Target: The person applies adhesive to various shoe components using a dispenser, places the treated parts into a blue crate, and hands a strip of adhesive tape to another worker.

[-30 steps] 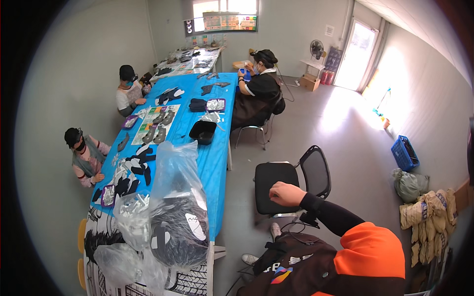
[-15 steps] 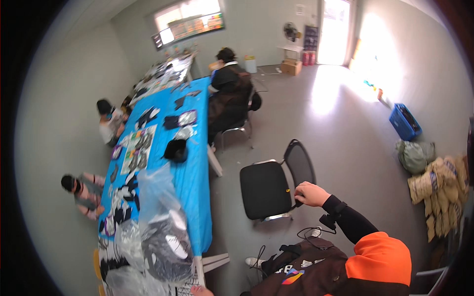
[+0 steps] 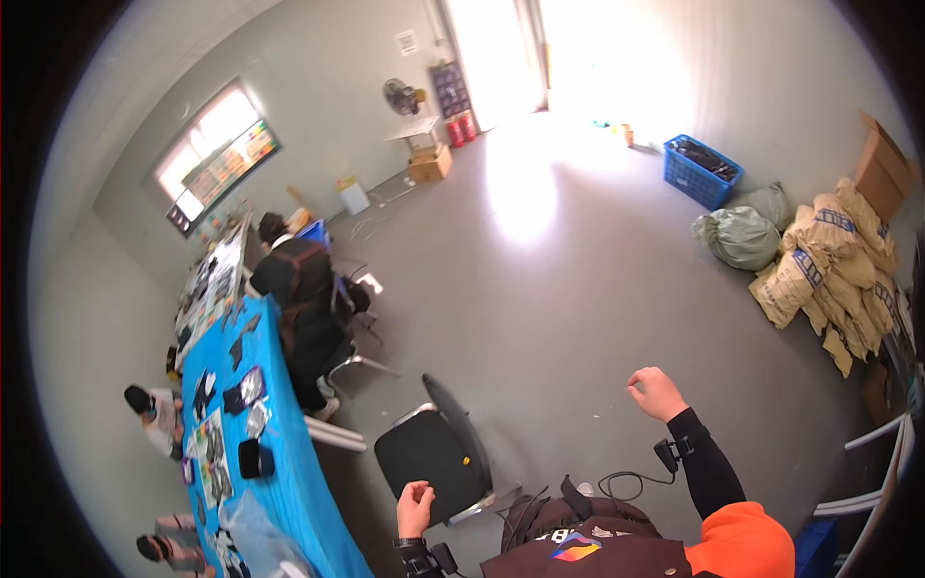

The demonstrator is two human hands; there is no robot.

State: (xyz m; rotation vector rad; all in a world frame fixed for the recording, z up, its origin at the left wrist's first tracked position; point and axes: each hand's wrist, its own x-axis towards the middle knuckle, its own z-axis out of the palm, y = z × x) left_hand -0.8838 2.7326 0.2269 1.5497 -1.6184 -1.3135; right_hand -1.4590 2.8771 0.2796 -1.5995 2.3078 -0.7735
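Note:
My left hand [image 3: 415,508] hangs over the near edge of a black chair [image 3: 414,453]. Its fingers are curled in, and I see nothing in them; whether it touches the seat I cannot tell. Out to the right, above the grey floor, is my right hand [image 3: 658,394], loosely closed with nothing visible in it and apart from any object. A small yellow thing [image 3: 467,460] shows on the chair near its mesh backrest. Both wrists carry black straps with small devices, and a cable runs from the right one.
A long blue-covered table [image 3: 308,501] with gloves and bags stands left. One person [image 3: 299,289] sits at its right side, two people at its far left. At right are a blue crate [image 3: 699,173], a green sack [image 3: 737,236] and piled tan sacks [image 3: 829,226].
My right hand has let go of the chair back and moved right. My left hand has come from the table's edge to over the chair. The view has turned right.

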